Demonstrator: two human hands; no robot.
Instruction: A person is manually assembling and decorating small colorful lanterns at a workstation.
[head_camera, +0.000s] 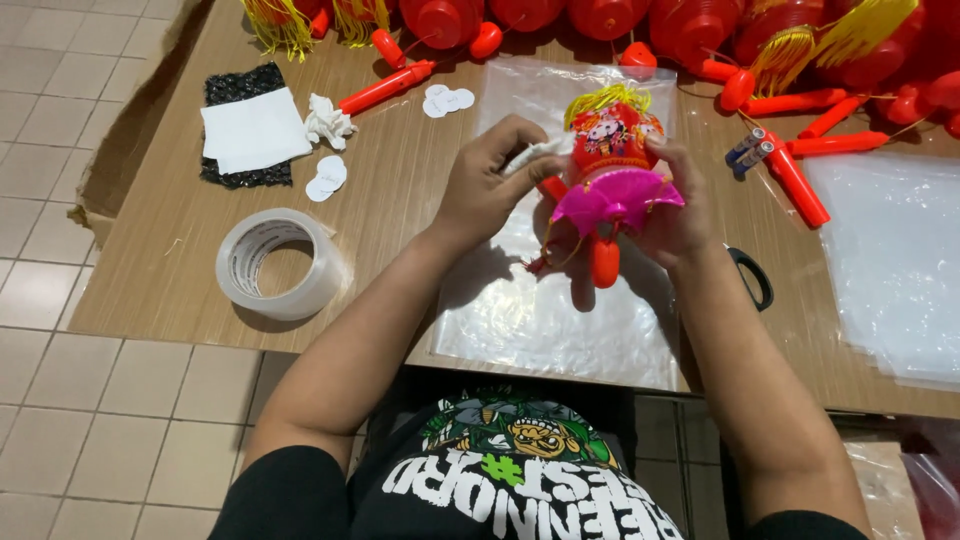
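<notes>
We hold a small red lantern (608, 150) above the middle of the worktop (400, 190), over a clear plastic bag (540, 310) that lies flat near the front edge. Our left hand (485, 185) pinches a bit of white paper (535, 155) against the lantern's left side, fingers curled and thumb pressed in. Our right hand (680, 215) wraps around the lantern's right side and back, fingers closed on it; how far they reach behind we cannot quite tell. A pink fan-shaped skirt (615, 198) spreads below the lantern's body, a red handle (604, 262) hangs under it, and a yellow tassel (605, 97) sits on top.

A tape roll (280, 263) lies flat near the worktop's front left corner. Toward the back left lie a white sheet (255, 130) on a black mat (245, 85), crumpled paper (328, 122) and white round stickers (326, 175). More red lanterns (690, 25) and red sticks (800, 185) crowd the back edge and back right corner. Black scissors (752, 275) peek out from behind our right wrist, and more clear bags (895, 260) lie at the right edge.
</notes>
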